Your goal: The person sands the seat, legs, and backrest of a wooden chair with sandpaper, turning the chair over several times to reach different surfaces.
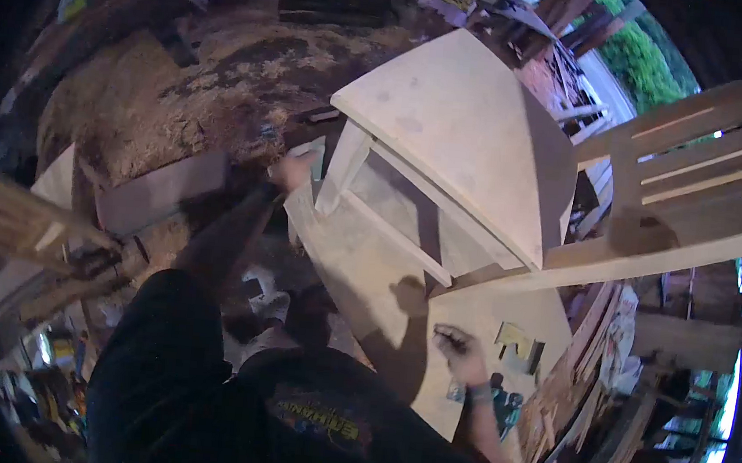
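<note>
A pale wooden chair [454,93] lies on a light wooden bench top [342,260], with its slatted backrest [703,168] reaching to the right. My left hand [291,172] is at the bench's far left corner, beside a chair leg [343,163]. It is closed on a pale greenish flat piece [316,149], whose material I cannot make out. My right hand [459,354] is over the near part of the bench, apart from the chair, with its fingers curled. Whether anything is in them is hidden. A yellowish flat piece [514,339] and a dark green tool [506,406] lie close to it.
Sawdust and shavings cover the ground [225,86] beyond the bench. A brownish plank [163,191] and another slatted wooden piece [27,223] are at left. Stacked wood strips [591,392] stand along the right side, with a white plastic bag [622,342] beside them.
</note>
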A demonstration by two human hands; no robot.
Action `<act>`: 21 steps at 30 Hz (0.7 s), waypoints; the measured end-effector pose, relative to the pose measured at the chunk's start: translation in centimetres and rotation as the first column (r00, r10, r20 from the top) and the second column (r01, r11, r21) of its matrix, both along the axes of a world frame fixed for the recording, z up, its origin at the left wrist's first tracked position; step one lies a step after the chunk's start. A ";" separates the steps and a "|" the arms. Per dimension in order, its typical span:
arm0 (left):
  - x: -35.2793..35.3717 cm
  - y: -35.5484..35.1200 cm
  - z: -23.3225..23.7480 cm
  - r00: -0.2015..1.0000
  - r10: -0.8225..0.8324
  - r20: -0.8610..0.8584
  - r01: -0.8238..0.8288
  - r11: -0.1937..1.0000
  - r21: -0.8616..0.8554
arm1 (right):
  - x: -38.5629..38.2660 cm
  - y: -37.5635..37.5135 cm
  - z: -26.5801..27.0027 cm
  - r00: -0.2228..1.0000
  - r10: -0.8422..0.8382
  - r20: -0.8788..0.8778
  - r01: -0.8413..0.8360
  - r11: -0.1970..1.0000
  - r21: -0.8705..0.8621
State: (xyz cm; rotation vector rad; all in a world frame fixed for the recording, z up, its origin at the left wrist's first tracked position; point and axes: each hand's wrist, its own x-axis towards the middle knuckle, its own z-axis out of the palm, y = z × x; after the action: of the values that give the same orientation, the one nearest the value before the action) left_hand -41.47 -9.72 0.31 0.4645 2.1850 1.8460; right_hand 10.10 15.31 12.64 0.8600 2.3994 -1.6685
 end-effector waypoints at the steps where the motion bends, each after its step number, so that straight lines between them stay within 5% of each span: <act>1: -0.7 0.9 0.3 0.992 -0.048 -0.120 0.030 0.989 -0.147 | -1.6 0.6 0.2 0.998 -0.006 -0.066 0.015 0.990 0.137; 3: -1.6 2.2 -1.3 0.820 -0.291 -0.493 0.045 0.891 -0.451 | -5.1 1.4 1.2 0.990 0.024 -0.142 0.035 0.916 0.399; 5: -2.3 3.4 -5.6 0.668 -0.304 -0.679 -0.015 0.907 -0.420 | -8.7 1.7 3.3 0.993 0.030 -0.115 0.041 0.824 0.565; 7: -2.8 3.0 -9.6 0.683 -0.338 -0.648 0.085 0.917 -0.389 | -9.8 2.5 3.8 0.997 0.005 -0.077 0.045 0.771 0.635; 10: 2.2 0.6 -5.0 0.487 -0.554 -0.676 -0.001 0.773 -0.634 | -8.3 3.2 2.3 0.983 -0.052 -0.177 0.159 0.727 0.668; 12: 6.2 -1.3 -3.5 0.507 -0.607 -0.612 0.088 0.743 -0.663 | -5.4 4.8 -1.7 0.892 -0.254 -0.375 0.428 0.742 0.516; 14: 10.5 -3.1 -1.9 0.536 -0.657 -0.530 0.179 0.702 -0.689 | -4.2 3.4 -1.3 0.756 -0.527 -0.388 0.641 0.717 0.275; 16: 12.4 -4.6 -0.4 0.535 -0.711 -0.456 0.239 0.645 -0.726 | -2.8 1.9 -2.2 0.770 -0.573 -0.282 0.635 0.646 0.423; 18: 13.6 -6.1 1.3 0.535 -0.761 -0.368 0.257 0.561 -0.787 | -2.2 -0.9 -5.9 0.740 -0.607 -0.290 0.664 0.728 0.169; 20: 14.4 -7.1 3.0 0.544 -0.800 -0.253 0.287 0.461 -0.840 | -2.9 -6.9 -6.7 0.811 -0.554 -0.190 0.572 0.818 0.057; 21: 14.7 -7.6 3.4 0.557 -0.816 -0.155 0.339 0.393 -0.855 | -2.8 -9.5 -10.7 0.843 -0.504 -0.191 0.485 0.863 -0.139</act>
State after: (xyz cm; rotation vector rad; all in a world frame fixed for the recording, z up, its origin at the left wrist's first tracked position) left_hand -26.78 -17.36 3.68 1.5175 2.3242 0.2759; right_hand 7.33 5.85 1.95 1.4518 2.3473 -2.1270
